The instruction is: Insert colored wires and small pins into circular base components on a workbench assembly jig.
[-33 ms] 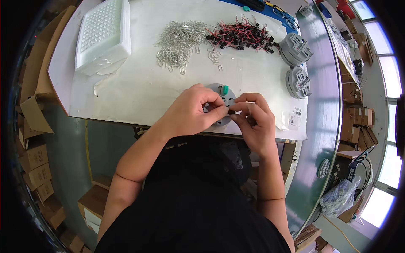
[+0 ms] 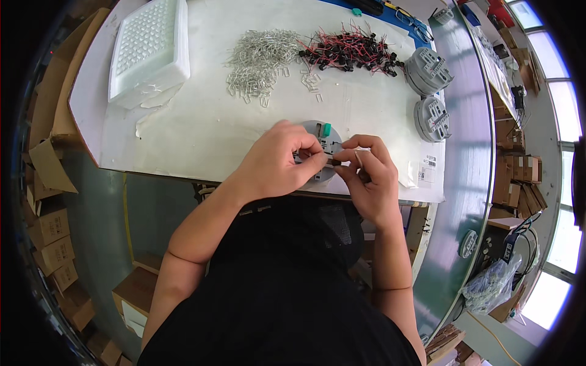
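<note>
A round grey plastic housing [image 2: 332, 138] with a small green block [image 2: 326, 130] on it lies near the table's front edge, largely covered by my hands. My left hand [image 2: 278, 161] reaches over its left side, thumb and index finger pinched together; what they grip is hidden. My right hand [image 2: 375, 177] is closed at the housing's right side, its fingertips pinching a small dark part [image 2: 336, 162] close to the left fingertips. A thin pale strip [image 2: 359, 158] shows between the right fingers. Too little of either piece shows to tell its kind.
Beyond my hands lie a pile of clear U-shaped pieces [image 2: 259, 61] and a heap of black parts with red wires [image 2: 354, 52]. A white foam tray [image 2: 149, 55] stands at the far left. More grey housings [image 2: 429, 70] sit at the right edge.
My right fingers have shifted slightly, and the pale strip between them shows more clearly. My left hand stays almost where it was.
</note>
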A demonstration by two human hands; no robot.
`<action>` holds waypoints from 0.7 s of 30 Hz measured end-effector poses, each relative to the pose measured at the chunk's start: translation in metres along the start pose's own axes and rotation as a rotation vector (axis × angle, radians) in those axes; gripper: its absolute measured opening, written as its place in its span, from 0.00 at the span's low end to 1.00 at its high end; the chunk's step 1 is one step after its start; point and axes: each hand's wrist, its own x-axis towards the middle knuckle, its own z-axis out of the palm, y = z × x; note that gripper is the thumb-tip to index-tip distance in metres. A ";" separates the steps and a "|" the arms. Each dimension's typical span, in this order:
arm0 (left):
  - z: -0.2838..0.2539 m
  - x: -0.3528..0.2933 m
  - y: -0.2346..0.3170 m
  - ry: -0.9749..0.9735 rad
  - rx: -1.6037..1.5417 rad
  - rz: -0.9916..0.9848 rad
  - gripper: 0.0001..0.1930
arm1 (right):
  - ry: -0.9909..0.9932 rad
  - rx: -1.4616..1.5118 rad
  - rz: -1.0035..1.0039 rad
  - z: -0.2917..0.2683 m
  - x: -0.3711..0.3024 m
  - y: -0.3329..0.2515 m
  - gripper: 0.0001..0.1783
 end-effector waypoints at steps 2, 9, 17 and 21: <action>0.009 -0.006 -0.009 0.135 0.412 0.152 0.06 | 0.031 -0.071 -0.022 0.002 -0.003 0.000 0.12; 0.026 -0.005 -0.025 0.184 0.550 0.165 0.08 | -0.131 -0.425 0.020 0.000 0.001 -0.008 0.08; 0.028 -0.004 -0.032 0.228 0.396 0.138 0.10 | -0.277 -0.449 -0.092 -0.015 0.015 -0.011 0.05; 0.028 -0.004 -0.033 0.223 0.425 0.135 0.10 | 0.034 0.473 0.272 -0.007 0.010 0.013 0.15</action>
